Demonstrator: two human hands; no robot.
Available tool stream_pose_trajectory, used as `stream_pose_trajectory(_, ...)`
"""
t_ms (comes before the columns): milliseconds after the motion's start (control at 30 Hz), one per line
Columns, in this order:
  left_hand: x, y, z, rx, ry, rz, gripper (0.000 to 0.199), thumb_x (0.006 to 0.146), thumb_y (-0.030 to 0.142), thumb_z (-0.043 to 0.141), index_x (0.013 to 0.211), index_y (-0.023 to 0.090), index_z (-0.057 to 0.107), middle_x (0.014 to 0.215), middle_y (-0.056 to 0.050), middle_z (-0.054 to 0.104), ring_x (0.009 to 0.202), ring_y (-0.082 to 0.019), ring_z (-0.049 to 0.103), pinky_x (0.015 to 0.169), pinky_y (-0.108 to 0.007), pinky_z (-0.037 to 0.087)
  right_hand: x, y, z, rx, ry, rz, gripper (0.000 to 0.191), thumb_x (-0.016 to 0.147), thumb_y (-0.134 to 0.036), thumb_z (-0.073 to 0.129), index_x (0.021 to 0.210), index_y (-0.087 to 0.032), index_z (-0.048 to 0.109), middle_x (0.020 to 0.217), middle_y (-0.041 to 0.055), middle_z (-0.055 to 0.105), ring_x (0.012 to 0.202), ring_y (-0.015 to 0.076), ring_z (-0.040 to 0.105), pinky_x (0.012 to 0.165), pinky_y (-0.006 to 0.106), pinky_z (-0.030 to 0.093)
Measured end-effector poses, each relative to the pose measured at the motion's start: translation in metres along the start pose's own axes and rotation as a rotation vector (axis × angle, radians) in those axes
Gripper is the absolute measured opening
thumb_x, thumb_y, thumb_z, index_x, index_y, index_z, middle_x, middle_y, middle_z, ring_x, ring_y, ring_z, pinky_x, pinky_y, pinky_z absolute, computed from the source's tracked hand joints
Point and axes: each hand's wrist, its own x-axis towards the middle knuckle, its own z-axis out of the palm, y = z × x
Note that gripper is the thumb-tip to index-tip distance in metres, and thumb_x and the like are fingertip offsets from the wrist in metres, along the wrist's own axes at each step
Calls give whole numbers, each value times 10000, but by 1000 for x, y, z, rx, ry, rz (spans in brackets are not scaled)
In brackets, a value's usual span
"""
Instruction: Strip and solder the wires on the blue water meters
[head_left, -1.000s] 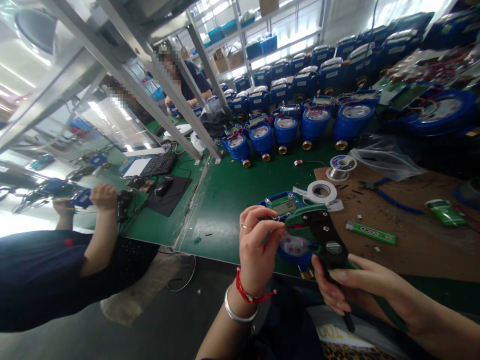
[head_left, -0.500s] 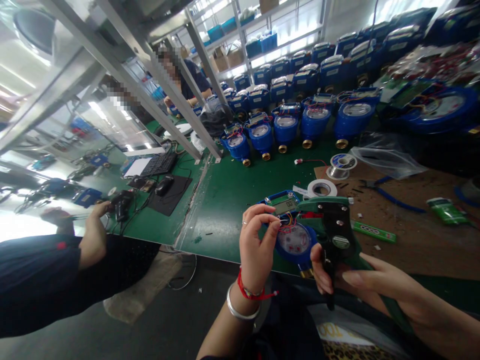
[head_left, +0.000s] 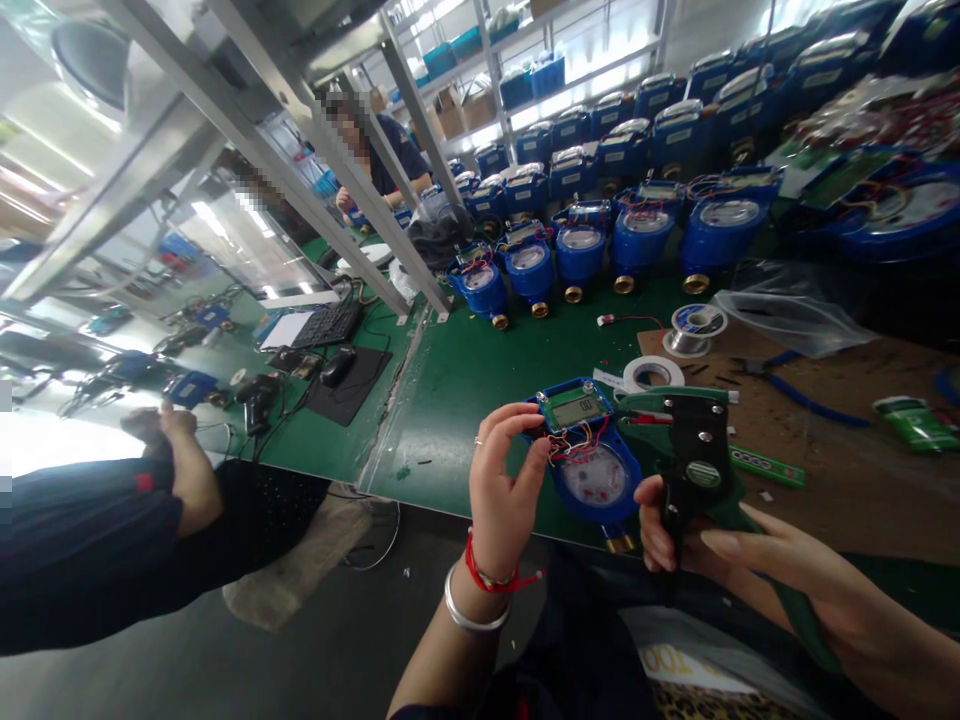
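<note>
In front of me on the green bench lies a blue water meter [head_left: 598,478] with a small display board [head_left: 574,408] and loose red, yellow and white wires [head_left: 581,443]. My left hand [head_left: 504,475] is closed on its left edge, fingertips on the display housing and thumb close to the wires. What sits right between the fingertips is partly hidden. My right hand [head_left: 720,545] grips a green and black wire stripper [head_left: 694,450]. The stripper's jaw end is beside the meter's right side, with no wire visible in it.
Behind stand rows of blue meters [head_left: 581,250]. A solder spool [head_left: 696,330], a white tape roll [head_left: 652,375], blue-handled cutters [head_left: 806,393] and a green box [head_left: 769,466] lie to the right. A co-worker's arm [head_left: 191,475] is at left, near a mouse [head_left: 337,366]. Metal posts [head_left: 420,250] rise behind.
My left hand's pinch at the wires has loosened and moved to the display housing's left edge. The wire stripper stands slightly apart from the wires. The co-worker's hand has moved left.
</note>
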Motion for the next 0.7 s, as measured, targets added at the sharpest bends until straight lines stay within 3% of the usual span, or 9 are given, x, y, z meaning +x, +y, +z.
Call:
stream_pose_trajectory(233, 1, -1, -6, 309, -101, 203, 116, 864, 148, 625, 952, 220, 651, 1206, -66, 606, 1237, -237, 469, 1032, -466, 418, -2, -2, 0, 73, 54, 32, 324, 805, -339, 623, 1120, -283, 675, 957, 84, 628, 929, 245, 573, 921, 384, 438)
stream_pose_trajectory(467, 1, -3, -8, 419, -173, 199, 98, 861, 141, 622, 898, 224, 660, 1309, -61, 550, 1327, -255, 389, 1061, -509, 407, 0, -12, 0, -21, 123, 38, 373, 757, -356, 684, 1113, -244, 679, 948, 102, 631, 917, 261, 580, 898, 416, 450)
stream_pose_trajectory(700, 5, -8, -6, 249, -156, 109, 57, 869, 168, 625, 841, 206, 658, 1214, -62, 621, 1261, -232, 469, 1054, -473, 410, 3, -28, 2, -68, 167, 74, 322, 780, -345, 680, 1084, -240, 679, 951, 95, 642, 943, 249, 590, 921, 393, 440)
